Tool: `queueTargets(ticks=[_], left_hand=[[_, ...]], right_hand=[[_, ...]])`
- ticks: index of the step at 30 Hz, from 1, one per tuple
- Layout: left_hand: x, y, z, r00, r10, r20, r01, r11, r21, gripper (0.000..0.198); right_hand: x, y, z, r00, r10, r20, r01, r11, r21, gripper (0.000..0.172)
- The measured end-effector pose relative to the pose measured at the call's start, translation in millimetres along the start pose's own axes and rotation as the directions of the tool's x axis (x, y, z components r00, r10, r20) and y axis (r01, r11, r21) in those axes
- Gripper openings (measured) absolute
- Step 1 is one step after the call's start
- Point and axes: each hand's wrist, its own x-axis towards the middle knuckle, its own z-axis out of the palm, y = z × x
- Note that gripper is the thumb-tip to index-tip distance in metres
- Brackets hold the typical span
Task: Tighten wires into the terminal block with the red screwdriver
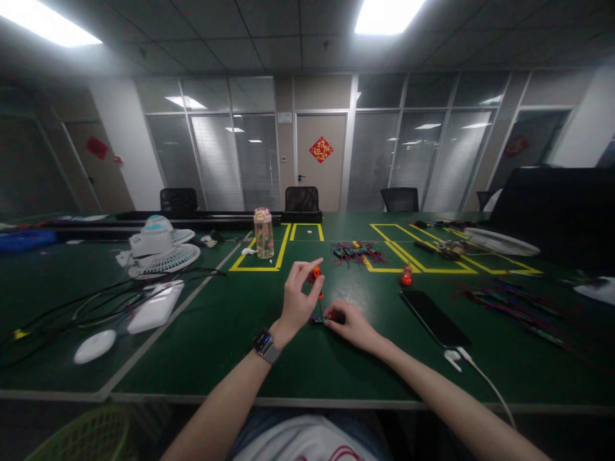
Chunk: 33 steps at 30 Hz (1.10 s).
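L hand (pixel 298 294), watch (pixel 266 344) on wrist, is up over the green table (pixel 158 368). Its thumb & index are bent round a red-orange handle (pixel 315 274), which sits in the gap btwn them, partly hidden by the fingers; index points out to the R above it. Looks like a grasp, but can't tell how firm. A thin dark shaft (pixel 320 308) runs down below the handle, approx. upright, w/ a small orange bit partway; its low end is at or just above a small circuit board (pixel 317 319), can't tell if touching.

Board lies flat-ish on the table, below L fingertips & apart from them. R hand (pixel 353 325) rests low on the table to its R, thumb & index tips together at the board's R end, seemingly pinching it; other fingers curled in, what's under them is hidden. Most of the board sticks out L of those tips.

Beyond the hands: pile of wired boards (pixel 358 253) nr yellow tape, clear bottle (pixel 264 235) w/ pinkish lid further L. To the R, small red-orange item (pixel 407 276), then a dark phone (pixel 435 318) w/ white earbud (pixel 452 360) just below it. 2nd wired bunch (pixel 516 307) far R. On the L, white fan (pixel 163 253) & white slab (pixel 156 306).
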Motion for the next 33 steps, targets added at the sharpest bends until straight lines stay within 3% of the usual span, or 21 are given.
queueTargets(ticks=[9, 16, 23, 30, 33], left_hand=[[-0.1, 0.1, -2.4, 0.998, -0.03, 0.053, 0.033, 0.998, -0.048, 0.038], [0.1, 0.7, 0.3, 1.0, -0.004, -0.025, 0.005, 0.999, 0.05, 0.031], [0.2, 1.8, -2.5, 1.0, -0.011, 0.028, 0.012, 1.0, -0.01, 0.036], [0.6, 1.0, -0.7, 0.999, 0.018, -0.049, -0.015, 0.999, 0.048, 0.029], [0.7, 3.2, -2.5, 1.0, 0.016, -0.017, -0.015, 0.999, 0.043, 0.03]], right_hand=[[-0.3, -0.9, -1.2, 1.0, -0.01, 0.002, 0.01, 1.0, -0.004, 0.011], [-0.8, -1.7, -1.7, 1.0, 0.002, 0.004, -0.002, 1.0, -0.003, 0.011], [-0.3, -0.2, -1.0, 1.0, -0.006, 0.007, 0.006, 1.0, -0.001, 0.011], [-0.6, -1.9, -1.4, 1.0, -0.003, 0.004, 0.003, 1.0, -0.003, 0.011], [-0.9, -1.9, -1.5, 1.0, -0.003, 0.004, 0.003, 1.0, -0.007, 0.012]])
